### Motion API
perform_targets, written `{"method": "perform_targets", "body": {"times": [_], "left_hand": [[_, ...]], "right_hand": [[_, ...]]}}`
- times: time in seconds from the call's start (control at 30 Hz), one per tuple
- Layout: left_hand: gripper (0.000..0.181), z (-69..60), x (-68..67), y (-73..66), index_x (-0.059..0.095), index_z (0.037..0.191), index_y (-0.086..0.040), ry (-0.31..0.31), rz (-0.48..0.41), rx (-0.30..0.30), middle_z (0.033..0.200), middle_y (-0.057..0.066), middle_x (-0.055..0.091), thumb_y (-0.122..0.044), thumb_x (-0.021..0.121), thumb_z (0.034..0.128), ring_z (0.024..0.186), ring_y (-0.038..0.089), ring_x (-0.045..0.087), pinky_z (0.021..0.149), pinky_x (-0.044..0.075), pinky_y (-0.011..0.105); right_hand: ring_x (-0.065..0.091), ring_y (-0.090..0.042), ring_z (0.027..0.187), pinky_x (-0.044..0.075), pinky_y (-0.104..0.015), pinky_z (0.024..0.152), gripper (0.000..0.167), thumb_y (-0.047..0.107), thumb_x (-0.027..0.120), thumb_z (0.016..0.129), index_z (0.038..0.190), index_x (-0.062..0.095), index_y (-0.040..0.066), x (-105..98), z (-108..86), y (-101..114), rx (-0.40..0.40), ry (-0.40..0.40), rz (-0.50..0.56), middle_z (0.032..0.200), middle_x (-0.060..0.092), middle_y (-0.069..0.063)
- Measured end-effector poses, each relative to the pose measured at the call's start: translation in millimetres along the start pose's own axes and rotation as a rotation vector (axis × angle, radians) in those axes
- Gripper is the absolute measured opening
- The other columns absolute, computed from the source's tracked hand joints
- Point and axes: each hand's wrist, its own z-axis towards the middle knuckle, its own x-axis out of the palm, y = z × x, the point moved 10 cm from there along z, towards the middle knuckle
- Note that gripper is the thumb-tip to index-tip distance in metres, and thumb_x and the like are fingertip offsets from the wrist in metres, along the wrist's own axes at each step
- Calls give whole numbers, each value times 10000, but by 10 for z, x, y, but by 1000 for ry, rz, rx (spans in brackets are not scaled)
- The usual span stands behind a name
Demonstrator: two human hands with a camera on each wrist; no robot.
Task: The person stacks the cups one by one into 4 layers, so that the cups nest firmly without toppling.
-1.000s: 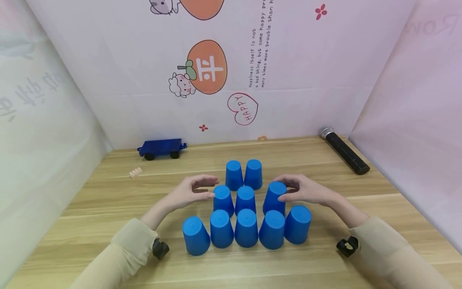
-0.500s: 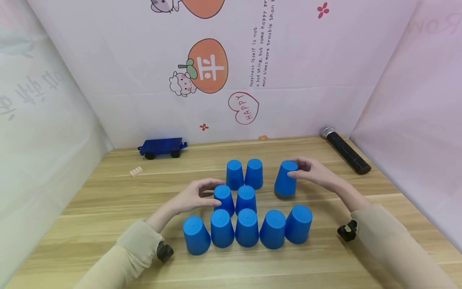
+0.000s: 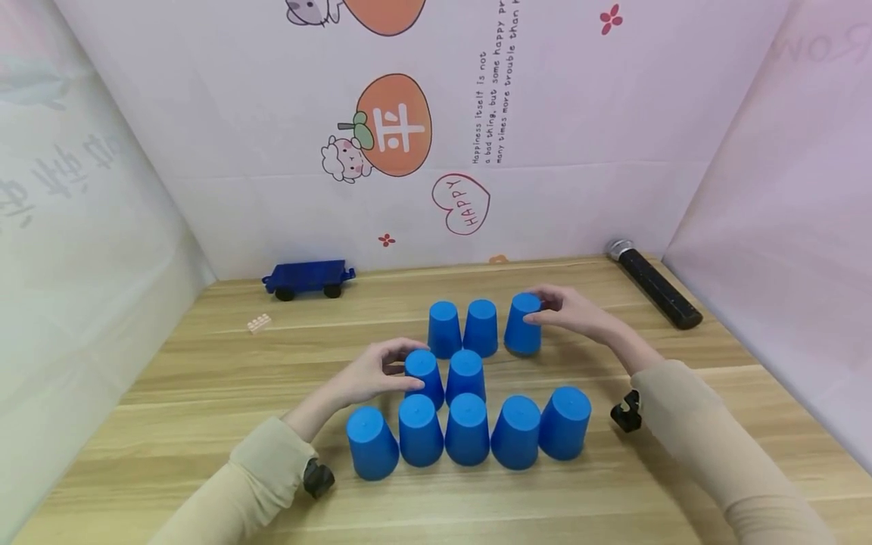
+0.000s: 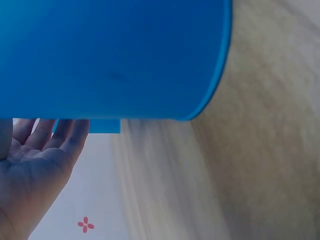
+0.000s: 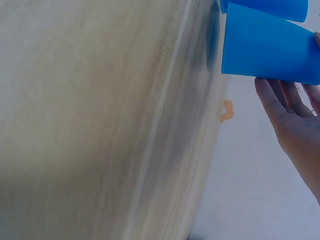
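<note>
Right hand [image 3: 568,312]: fingers and thumb grasping the right-hand cup [image 3: 523,329], a blue plastic one, mouth down. Thumb on the near wall, high, close to the closed end; fingers go round the far side. Wrist view shows the rim beyond the fingertips, apart from its shadow, so cup probably just clear of the wooden tabletop [image 3: 204,424]. Gripping high seems to serve that: rim left free, nothing between it and the wood.

Left hand [image 3: 375,372]: thumb and fingers curled about the left-hand cup [image 3: 424,378], also inverted. Thumb across the near wall, fingers behind; how firmly they press, cannot tell. This cup looks upright, in line with its neighbour, the middle cup [image 3: 466,376], just right of the left fingertips.

Two far cups [image 3: 462,329] sit left of the right fingers, the nearer one separated from the held cup by a narrow gap; held cup roughly level with that pair.

Near row of five cups [image 3: 467,431] below both hands, on the person's side of the fingers. All mouth down; wide rim as foot likely steadies them.

Well beyond the right fingers, rightward: microphone [image 3: 655,289]. Farther left than the left fingers: toy wagon [image 3: 306,278].
</note>
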Motion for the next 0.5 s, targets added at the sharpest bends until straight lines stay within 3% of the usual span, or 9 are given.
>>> {"method": "perform_targets", "body": {"times": [0.2, 0.5], "left_hand": [[497, -6, 13, 15, 523, 1291, -118, -16, 2, -13, 1229, 78, 594, -242, 707, 846, 1136, 241, 557, 1015, 458, 438], [484, -25, 3, -18, 523, 1289, -104, -29, 14, -3, 1237, 103, 593, -236, 695, 856, 1127, 245, 564, 1004, 466, 444]], "right_hand": [[536, -337, 1153, 437, -525, 995, 486, 223, 652, 886, 1314, 494, 56, 82, 32, 22, -52, 21, 23, 1258, 577, -173], [520, -352, 1182, 416, -545, 1015, 506, 215, 655, 882, 1327, 475, 57, 134, 50, 41, -53, 47, 34, 1270, 565, -181]]}}
